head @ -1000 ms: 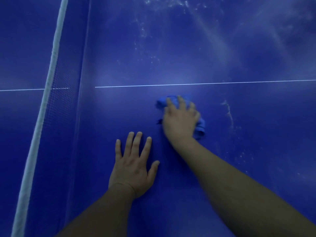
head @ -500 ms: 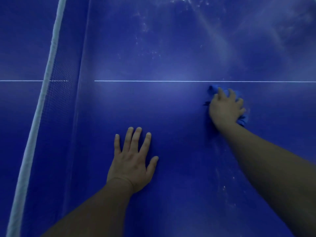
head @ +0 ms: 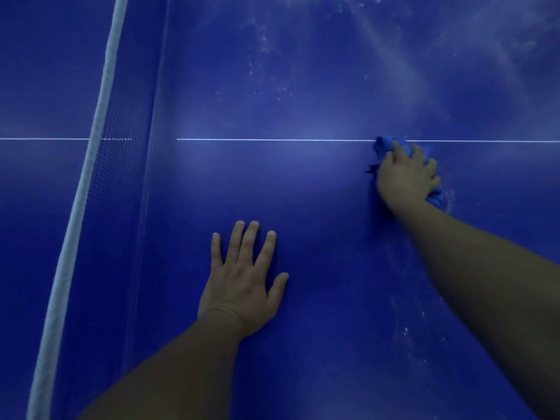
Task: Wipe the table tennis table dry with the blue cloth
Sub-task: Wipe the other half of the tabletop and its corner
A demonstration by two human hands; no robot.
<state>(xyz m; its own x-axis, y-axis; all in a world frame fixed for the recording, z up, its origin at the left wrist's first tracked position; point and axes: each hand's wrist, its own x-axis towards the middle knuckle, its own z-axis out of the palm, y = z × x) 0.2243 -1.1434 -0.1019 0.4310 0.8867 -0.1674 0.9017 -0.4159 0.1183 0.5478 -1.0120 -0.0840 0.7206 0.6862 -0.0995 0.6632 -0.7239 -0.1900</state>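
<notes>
The blue table tennis table fills the view. My right hand presses a bunched blue cloth onto the tabletop, just below the white centre line; its fingers curl over the cloth, which pokes out beyond the fingertips and beside the palm. My left hand lies flat on the table with fingers spread, nearer to me and left of the cloth. Pale water streaks and droplets show on the far half of the surface, and a faint trail runs beside my right forearm.
The net, with its white top band, runs from the upper middle down to the lower left. Beyond it lies the other half of the table.
My right hand has swept the cloth to the right and away from me, from beside my left hand up to the centre line. The left hand has stayed put.
</notes>
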